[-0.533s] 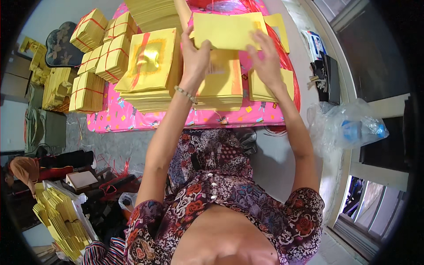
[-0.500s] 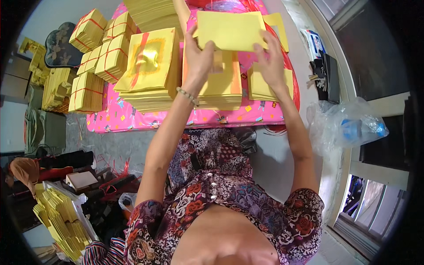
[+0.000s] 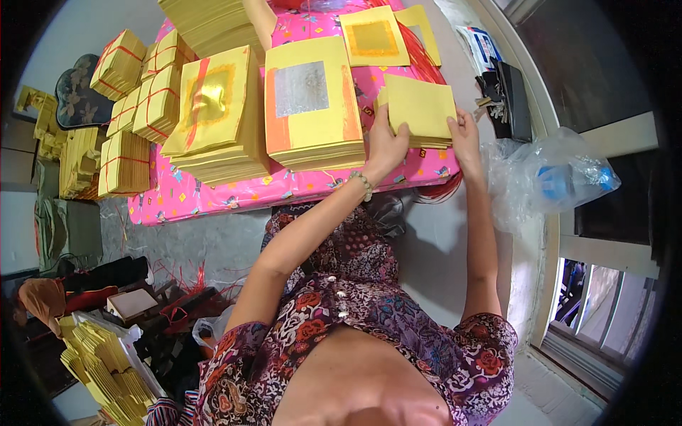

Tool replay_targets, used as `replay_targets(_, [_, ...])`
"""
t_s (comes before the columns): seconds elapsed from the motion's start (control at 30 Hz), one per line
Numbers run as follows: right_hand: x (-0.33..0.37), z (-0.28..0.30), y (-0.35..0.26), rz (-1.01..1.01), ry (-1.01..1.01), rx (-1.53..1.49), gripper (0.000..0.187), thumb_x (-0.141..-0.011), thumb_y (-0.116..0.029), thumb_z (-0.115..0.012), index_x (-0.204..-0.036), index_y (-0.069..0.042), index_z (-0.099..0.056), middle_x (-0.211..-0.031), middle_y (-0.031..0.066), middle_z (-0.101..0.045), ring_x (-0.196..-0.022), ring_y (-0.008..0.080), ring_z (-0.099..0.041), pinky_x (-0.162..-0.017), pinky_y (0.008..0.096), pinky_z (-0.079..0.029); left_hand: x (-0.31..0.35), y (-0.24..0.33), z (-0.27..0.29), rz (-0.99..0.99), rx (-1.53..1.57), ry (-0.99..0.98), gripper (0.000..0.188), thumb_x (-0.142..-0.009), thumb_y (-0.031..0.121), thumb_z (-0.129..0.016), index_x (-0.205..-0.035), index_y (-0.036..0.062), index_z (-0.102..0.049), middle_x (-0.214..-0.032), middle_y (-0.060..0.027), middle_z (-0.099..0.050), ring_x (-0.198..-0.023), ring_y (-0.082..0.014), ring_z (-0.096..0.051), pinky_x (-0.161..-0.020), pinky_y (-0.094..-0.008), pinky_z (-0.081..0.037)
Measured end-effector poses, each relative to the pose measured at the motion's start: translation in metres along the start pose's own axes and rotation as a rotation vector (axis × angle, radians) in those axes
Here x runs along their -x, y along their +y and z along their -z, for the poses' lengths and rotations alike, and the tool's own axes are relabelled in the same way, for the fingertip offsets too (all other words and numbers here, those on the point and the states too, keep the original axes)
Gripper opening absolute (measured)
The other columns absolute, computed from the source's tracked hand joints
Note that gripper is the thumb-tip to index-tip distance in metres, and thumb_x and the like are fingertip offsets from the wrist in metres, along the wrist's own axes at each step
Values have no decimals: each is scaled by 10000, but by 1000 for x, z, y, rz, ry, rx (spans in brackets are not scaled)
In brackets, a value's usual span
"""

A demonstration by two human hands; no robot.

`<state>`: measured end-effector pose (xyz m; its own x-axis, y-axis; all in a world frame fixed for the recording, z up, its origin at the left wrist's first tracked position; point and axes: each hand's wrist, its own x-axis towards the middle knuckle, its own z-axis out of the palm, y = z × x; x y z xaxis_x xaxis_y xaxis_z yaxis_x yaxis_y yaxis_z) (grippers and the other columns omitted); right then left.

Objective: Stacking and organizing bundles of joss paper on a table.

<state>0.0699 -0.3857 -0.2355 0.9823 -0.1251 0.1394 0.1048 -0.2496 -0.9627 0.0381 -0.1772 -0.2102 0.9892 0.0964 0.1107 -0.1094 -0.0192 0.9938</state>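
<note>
At the table's right front corner, a folded yellow paper [image 3: 419,103] lies on a small pile of the same kind. My left hand [image 3: 387,144] grips its left edge, thumb on top. My right hand [image 3: 465,136] pinches the right edge. Just left of my left hand stands a tall stack of yellow paper with a silver square [image 3: 301,89] on the top sheet. Farther left is another tall stack, whose top sheet bears a shiny gold square [image 3: 213,96] and a red stripe. Behind the folded pile lies a yellow sheet with a gold square [image 3: 374,40].
Red-tied yellow bundles [image 3: 124,163] stand at the table's left end. Red strings [image 3: 420,44] trail along its right side. Another person's forearm [image 3: 261,20] reaches in at the far edge. A clear plastic bag [image 3: 554,181] and a black case with keys [image 3: 508,99] sit on the right ledge.
Both hands have come down and nearer with the folded paper, from above the silver-square stack to the small pile on the right. The silver square is uncovered.
</note>
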Motion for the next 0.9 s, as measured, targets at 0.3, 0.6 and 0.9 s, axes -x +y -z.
replay_targets(0.3, [-2,-3,50,73,76,339,345,-941,-142,-604,-1238,5,-509,-1043,181,-622,-963,296,-615,-865,408,-485,-1,-29,2,161,-162,-87,569,-873,74,-616,-1371,-53,-373,-1268,-279,-524,-1197,-403,-533,-1032,-442,-424])
replay_targets(0.6, [9,-19,20,238,59,551,358,-913,-101,-600,-1230,11,-476,-1108,222,-589,-1067,388,-569,-933,462,-450,-9,-56,5,37,-311,-16,642,-851,46,-644,-1391,-90,-325,-1262,-304,-530,-1233,-403,-515,-1060,-437,-409])
replay_targets(0.9, [17,-18,-4,234,84,909,374,-899,-107,-636,-1239,-4,-520,-1152,231,-552,-1107,409,-535,-967,483,-424,16,-29,-13,-62,-392,-39,853,-832,-3,-595,-1467,-160,-47,-1373,-443,-247,-1289,-580,-331,-1123,-509,-318])
